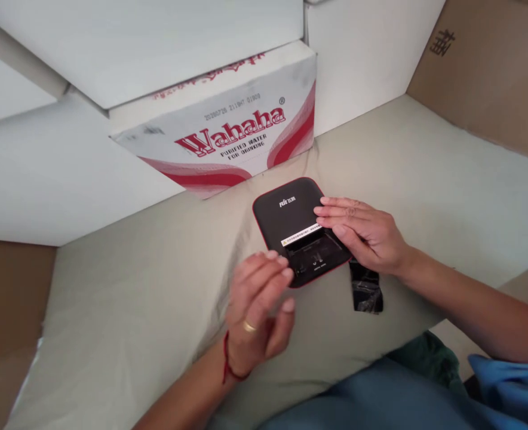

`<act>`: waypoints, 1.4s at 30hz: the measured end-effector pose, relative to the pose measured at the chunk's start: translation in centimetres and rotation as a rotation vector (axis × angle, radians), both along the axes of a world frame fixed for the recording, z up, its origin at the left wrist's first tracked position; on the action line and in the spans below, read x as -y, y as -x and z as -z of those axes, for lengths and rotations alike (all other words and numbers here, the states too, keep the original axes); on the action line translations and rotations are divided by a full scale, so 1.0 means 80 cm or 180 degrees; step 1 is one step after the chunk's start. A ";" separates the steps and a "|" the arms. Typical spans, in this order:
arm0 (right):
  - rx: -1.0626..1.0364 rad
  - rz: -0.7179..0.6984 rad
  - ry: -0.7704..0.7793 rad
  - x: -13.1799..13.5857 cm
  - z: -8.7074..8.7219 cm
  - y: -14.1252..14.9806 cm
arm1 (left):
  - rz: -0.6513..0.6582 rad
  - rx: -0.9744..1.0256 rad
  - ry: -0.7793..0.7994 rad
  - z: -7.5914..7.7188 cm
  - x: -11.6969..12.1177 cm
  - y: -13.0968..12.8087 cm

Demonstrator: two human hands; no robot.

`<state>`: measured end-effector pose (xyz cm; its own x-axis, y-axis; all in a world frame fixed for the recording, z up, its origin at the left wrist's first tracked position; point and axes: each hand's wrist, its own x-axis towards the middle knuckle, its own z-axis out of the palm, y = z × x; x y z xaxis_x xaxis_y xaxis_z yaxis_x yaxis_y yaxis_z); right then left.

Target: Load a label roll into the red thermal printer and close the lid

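A flat black device (286, 216) with rounded corners and a thin red edge lies on the cloth-covered surface. White lettering marks its upper part, and a white warning strip (297, 236) runs above a dark, glossy recessed panel (315, 254). Fingers stretched and close together, my right hand (369, 234) rests on the device's right edge. My left hand (259, 307) is raised by the lower left corner, fingers slightly bent and thumb apart, with nothing visible in it. Whether its fingertips touch the device I cannot tell. A crumpled black plastic piece (366, 288) lies below my right hand.
A white and red Wahaha water carton (241, 140) stands behind the device, between white boxes (358, 60). Brown cardboard (488, 77) rises at the far right, with more (13, 322) at the left. Pale greenish cloth (125, 310) covers the surface.
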<state>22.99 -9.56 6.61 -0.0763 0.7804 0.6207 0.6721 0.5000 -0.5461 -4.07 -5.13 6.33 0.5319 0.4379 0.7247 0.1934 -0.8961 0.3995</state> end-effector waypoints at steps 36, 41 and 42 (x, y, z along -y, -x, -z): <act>0.0220 -0.0081 -0.0408 0.037 0.009 0.009 | 0.0046 -0.0022 -0.0896 0.017 -0.046 0.018; 0.0310 0.0023 -0.0595 0.036 0.002 0.013 | -0.0134 -0.0149 -0.0527 0.014 -0.040 0.022; 0.0315 0.0049 -0.0610 0.035 0.002 0.014 | -0.0163 -0.0166 -0.0488 0.016 -0.038 0.021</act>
